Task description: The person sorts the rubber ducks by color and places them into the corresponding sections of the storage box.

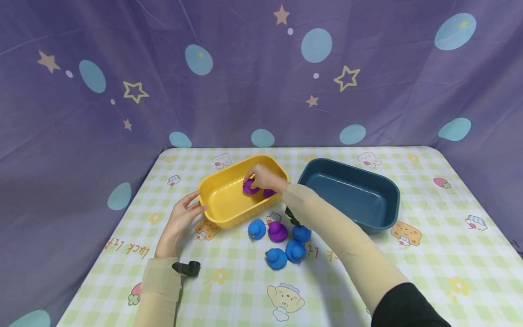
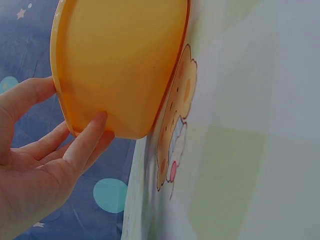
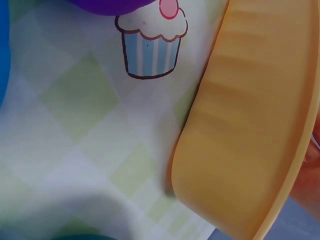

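Inside the yellow basin [image 1: 222,200], my right hand [image 1: 261,176] pinches a purple rubber duck [image 1: 249,187]. Another purple duck [image 1: 268,193] lies beside it, partly hidden by the basin's near wall. My left hand [image 1: 182,218] touches the basin's left end with fairly straight, spread fingers; in the left wrist view, its fingers [image 2: 87,137] rest against the basin's outer wall [image 2: 120,65]. The right wrist view shows the basin's outside [image 3: 245,115], with little of the right hand [image 3: 306,175] visible behind the rim.
A dark blue basin [image 1: 347,190] stands to the right. In front of the basins lie a purple duck [image 1: 278,232] and several blue ducks, including one at the left [image 1: 256,229] and one nearest me [image 1: 276,259]. A checked cloth [image 1: 237,295] covers the table; a purple curtain [image 1: 253,104] hangs behind.
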### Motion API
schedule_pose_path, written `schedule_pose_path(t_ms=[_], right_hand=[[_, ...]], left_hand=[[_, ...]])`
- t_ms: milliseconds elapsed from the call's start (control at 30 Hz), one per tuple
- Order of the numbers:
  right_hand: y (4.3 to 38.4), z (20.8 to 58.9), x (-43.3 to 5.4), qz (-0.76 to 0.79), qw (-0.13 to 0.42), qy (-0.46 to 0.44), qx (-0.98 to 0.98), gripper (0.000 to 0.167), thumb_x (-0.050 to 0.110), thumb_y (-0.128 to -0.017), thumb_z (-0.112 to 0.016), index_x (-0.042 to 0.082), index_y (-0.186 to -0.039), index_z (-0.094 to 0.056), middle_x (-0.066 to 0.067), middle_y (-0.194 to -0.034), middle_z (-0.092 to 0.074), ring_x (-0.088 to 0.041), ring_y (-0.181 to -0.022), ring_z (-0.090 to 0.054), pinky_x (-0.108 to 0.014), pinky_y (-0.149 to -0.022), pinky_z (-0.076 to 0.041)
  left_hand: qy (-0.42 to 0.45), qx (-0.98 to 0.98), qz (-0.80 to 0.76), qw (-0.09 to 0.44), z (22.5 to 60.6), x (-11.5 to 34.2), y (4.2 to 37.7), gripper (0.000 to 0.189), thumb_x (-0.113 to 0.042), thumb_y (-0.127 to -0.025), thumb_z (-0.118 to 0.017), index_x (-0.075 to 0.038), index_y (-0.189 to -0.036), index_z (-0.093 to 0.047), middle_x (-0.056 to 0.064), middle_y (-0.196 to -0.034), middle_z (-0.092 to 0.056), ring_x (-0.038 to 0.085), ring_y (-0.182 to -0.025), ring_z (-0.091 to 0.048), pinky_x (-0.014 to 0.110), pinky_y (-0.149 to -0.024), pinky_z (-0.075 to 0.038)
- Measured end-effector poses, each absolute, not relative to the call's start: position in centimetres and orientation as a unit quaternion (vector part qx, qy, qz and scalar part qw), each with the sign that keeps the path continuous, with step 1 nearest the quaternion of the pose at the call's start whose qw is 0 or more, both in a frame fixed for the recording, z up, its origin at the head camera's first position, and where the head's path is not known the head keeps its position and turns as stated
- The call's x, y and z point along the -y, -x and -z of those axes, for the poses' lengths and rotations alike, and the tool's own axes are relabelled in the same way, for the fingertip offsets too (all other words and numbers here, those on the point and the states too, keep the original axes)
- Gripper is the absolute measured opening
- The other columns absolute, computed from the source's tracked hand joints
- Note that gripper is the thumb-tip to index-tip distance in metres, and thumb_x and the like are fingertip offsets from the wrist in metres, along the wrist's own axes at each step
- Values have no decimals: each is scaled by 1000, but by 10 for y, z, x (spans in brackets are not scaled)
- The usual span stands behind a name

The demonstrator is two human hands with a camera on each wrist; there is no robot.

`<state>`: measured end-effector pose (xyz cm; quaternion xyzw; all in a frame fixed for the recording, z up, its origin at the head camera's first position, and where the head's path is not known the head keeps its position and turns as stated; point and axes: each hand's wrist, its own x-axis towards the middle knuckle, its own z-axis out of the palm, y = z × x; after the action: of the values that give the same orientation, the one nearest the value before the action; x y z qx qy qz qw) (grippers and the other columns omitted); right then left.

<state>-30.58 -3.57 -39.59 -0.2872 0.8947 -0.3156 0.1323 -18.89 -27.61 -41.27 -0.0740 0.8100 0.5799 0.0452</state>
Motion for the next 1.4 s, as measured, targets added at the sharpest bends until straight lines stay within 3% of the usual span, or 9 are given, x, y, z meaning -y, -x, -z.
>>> schedule_pose_path(t_ms=[200, 400, 633, 967, 1233, 1400], right_hand=[[306, 398, 36, 316, 134, 283, -896, 26, -6, -73, -64, 7, -95, -70, -5, -101, -65, -18, -94, -56, -19, -78, -46], [305, 400, 36, 332, 134, 287, -888, 24, -5, -74, -65, 5, -95, -69, -8, -103, -64, -20, -94, -59, -18, -73, -49], [303, 395, 33, 350, 131, 285, -883, 21, -1, -75, -66, 2, -96, -68, -9, -101, -65, -21, -91, -61, -17, -70, -49], [299, 387, 28, 365, 113, 312, -870, 22, 3, -74, -68, -2, -96, -67, -11, -96, -66, -19, -87, -62, -16, -70, -49], [292, 381, 21, 380, 115, 309, -864, 22, 5, -75, -67, -1, -96, -67, -11, -96, -66, -19, -87, -62, -17, -68, -49], [287, 379, 16, 386, 109, 321, -858, 22, 6, -76, -67, -2, -96, -66, -12, -96, -66, -19, -84, -63, -17, -69, -50]], left_hand=[[71, -810, -580, 45, 412, 275, 188, 62, -10, -81, -60, -7, -137, -31, 13, -145, -18, 32, -122, -38, 39, -98, -34], [69, -815, -574, 36, 418, 278, 190, 62, -16, -80, -62, -10, -136, -34, 12, -144, -21, 29, -121, -40, 28, -94, -39], [63, -807, -585, 48, 412, 277, 187, 62, -13, -81, -61, -8, -136, -32, 11, -145, -19, 30, -121, -39, 37, -97, -35], [58, -811, -581, 39, 416, 278, 190, 64, -19, -79, -64, -9, -135, -35, 12, -145, -19, 29, -121, -40, 28, -94, -39], [56, -810, -582, 43, 412, 277, 188, 65, -15, -80, -63, -6, -136, -32, 13, -145, -17, 31, -122, -38, 39, -98, -34], [65, -806, -587, 49, 410, 276, 188, 63, -10, -81, -62, -6, -136, -31, 11, -146, -18, 30, -122, -38, 39, -99, -33]])
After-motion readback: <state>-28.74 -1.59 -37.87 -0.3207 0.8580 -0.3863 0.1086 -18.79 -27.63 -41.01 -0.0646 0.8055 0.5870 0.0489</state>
